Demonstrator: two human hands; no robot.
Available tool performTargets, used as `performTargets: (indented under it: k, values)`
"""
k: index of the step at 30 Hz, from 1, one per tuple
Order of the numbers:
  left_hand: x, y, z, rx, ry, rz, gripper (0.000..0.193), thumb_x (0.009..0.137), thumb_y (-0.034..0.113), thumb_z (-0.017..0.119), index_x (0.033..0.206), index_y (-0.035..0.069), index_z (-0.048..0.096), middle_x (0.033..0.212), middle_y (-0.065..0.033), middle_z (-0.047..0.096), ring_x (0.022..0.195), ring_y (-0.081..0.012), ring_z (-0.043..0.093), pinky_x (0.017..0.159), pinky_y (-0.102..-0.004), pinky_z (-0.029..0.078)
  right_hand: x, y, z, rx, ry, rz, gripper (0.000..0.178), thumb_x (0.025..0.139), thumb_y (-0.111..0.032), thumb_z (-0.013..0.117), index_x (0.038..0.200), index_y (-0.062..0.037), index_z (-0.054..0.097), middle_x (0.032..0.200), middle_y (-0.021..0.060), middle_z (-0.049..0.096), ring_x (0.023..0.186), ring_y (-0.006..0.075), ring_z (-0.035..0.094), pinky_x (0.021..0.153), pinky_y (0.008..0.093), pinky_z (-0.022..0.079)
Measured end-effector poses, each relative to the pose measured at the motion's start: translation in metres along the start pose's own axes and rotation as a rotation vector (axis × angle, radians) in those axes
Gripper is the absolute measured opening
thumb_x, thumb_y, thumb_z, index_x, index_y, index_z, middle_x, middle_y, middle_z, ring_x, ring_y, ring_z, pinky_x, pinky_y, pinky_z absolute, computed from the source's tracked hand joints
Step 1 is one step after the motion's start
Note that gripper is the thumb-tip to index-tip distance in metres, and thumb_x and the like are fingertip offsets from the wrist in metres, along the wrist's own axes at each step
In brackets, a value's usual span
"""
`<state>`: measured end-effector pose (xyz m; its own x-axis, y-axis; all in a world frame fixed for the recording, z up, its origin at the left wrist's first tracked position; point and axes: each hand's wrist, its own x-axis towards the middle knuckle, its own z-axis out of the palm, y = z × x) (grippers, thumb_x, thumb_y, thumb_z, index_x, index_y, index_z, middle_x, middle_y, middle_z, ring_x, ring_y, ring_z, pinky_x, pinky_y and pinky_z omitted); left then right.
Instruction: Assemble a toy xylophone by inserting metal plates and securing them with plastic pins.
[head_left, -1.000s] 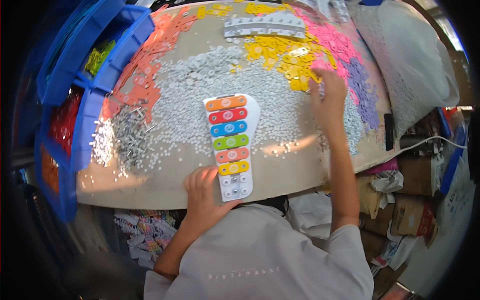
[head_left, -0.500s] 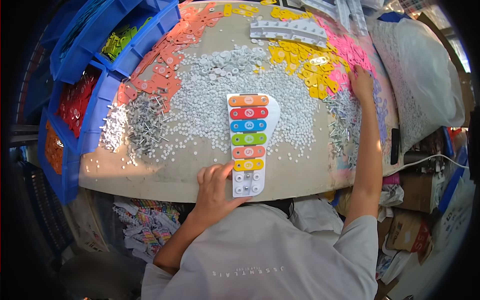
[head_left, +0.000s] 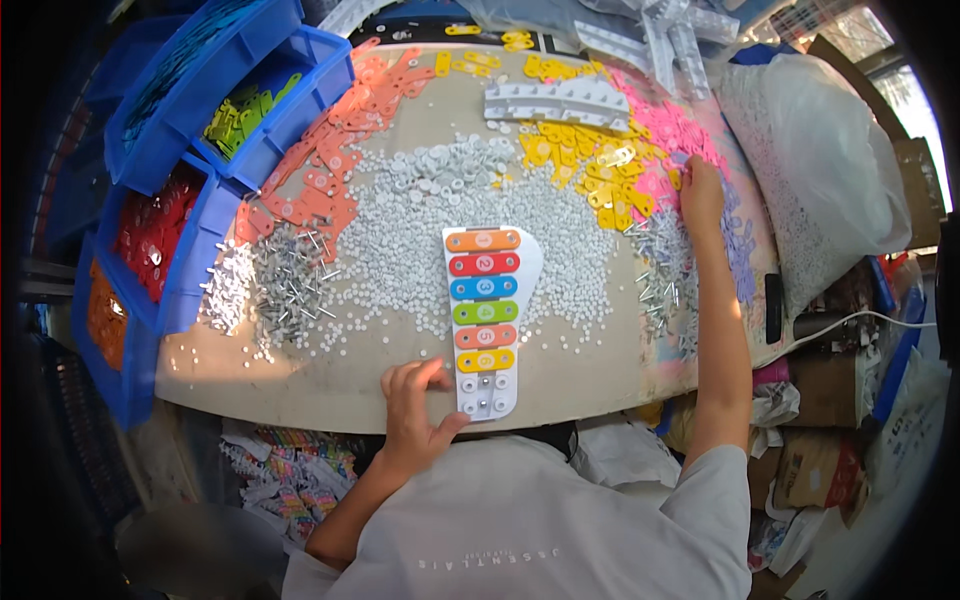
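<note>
A white toy xylophone base (head_left: pixel 530 262) lies near the table's front edge with several numbered bars across it: orange, red, blue, green, coral and a yellow bar (head_left: pixel 485 361). Its narrow lower end bares white round seats and small metal studs. Beside that end is my left hand (head_left: pixel 412 408), thumb and fingers apart, holding nothing; the thumb tip is at the base's lower left corner. My right hand (head_left: pixel 702 195) is at the right, over the pile of pink bars (head_left: pixel 668 130). Its fingertips are pinched, and a small purple bar (head_left: pixel 680 158) shows at them, partly hidden.
White washers (head_left: pixel 420 230) spread across the middle. Metal pins (head_left: pixel 290 275) lie left, more pins (head_left: pixel 655 275) right. Coral bars (head_left: pixel 320 180), yellow bars (head_left: pixel 610 190) and purple bars (head_left: pixel 738 240) lie around. Blue bins (head_left: pixel 180 290) stand left; a clear bag (head_left: pixel 820 160) stands right.
My left hand has eased its fingers off the base's edge. My right hand has drawn slightly toward me from the pink pile. The whole view has shifted a little.
</note>
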<state>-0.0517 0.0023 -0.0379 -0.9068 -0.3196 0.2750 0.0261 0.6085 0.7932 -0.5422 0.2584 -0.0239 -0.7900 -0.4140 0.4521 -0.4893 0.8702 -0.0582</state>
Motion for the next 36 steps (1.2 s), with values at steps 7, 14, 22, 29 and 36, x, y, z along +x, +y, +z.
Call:
performTargets:
  k: [7, 14, 22, 29, 36]
  values:
    - [0.002, 0.003, 0.001, -0.071, 0.085, -0.042, 0.046, 0.100, 0.038, 0.059, 0.129, 0.003, 0.054, 0.098, -0.0070, 0.061, 0.097, -0.0255, 0.054, 0.095, -0.0427, 0.036, -0.016, -0.051, -0.059, 0.241, 0.327, 0.042, 0.015, 0.091, -0.004, 0.063, 0.105, -0.0030, 0.069, 0.092, 0.0134, 0.067, 0.083, 0.0299, 0.065, 0.076, 0.0400, 0.053]
    - [0.005, 0.006, 0.002, -0.087, 0.122, -0.052, 0.038, 0.101, 0.029, 0.059, 0.127, 0.002, 0.054, 0.098, -0.0086, 0.062, 0.096, -0.0265, 0.054, 0.093, -0.0421, 0.039, -0.076, -0.142, -0.115, 1.249, -0.136, 0.424, 0.019, 0.095, -0.004, 0.064, 0.110, 0.0030, 0.072, 0.088, 0.0027, 0.068, 0.076, 0.0095, 0.064, 0.069, 0.0228, 0.053]
    - [0.007, 0.007, 0.003, -0.170, 0.199, -0.157, 0.031, 0.089, 0.004, 0.065, 0.119, 0.002, 0.058, 0.097, -0.0090, 0.063, 0.092, -0.0258, 0.056, 0.092, -0.0404, 0.039, -0.146, -0.206, -0.146, 1.518, -0.576, 0.528, 0.018, 0.095, -0.003, 0.063, 0.109, 0.0053, 0.069, 0.091, 0.0066, 0.069, 0.077, 0.0119, 0.065, 0.074, 0.0255, 0.055]
    - [0.030, 0.032, -0.018, -0.306, -0.005, -0.060, 0.026, 0.082, 0.013, 0.079, 0.103, 0.002, 0.068, 0.089, -0.0048, 0.069, 0.086, -0.0242, 0.063, 0.084, -0.0388, 0.045, -0.200, -0.251, -0.181, 1.593, -0.914, 0.436, 0.022, 0.092, 0.005, 0.066, 0.114, 0.0054, 0.061, 0.104, 0.0073, 0.062, 0.093, 0.0114, 0.064, 0.083, 0.0259, 0.056]
    - [0.029, 0.028, -0.013, -0.302, 0.000, -0.268, 0.019, 0.078, 0.010, 0.082, 0.093, 0.004, 0.072, 0.086, -0.0045, 0.066, 0.084, -0.0235, 0.060, 0.081, -0.0369, 0.044, -0.217, -0.258, -0.173, 1.215, -0.672, 0.229, 0.011, 0.089, 0.004, 0.070, 0.099, 0.0021, 0.065, 0.088, 0.0048, 0.064, 0.084, 0.0094, 0.063, 0.072, 0.0238, 0.051]
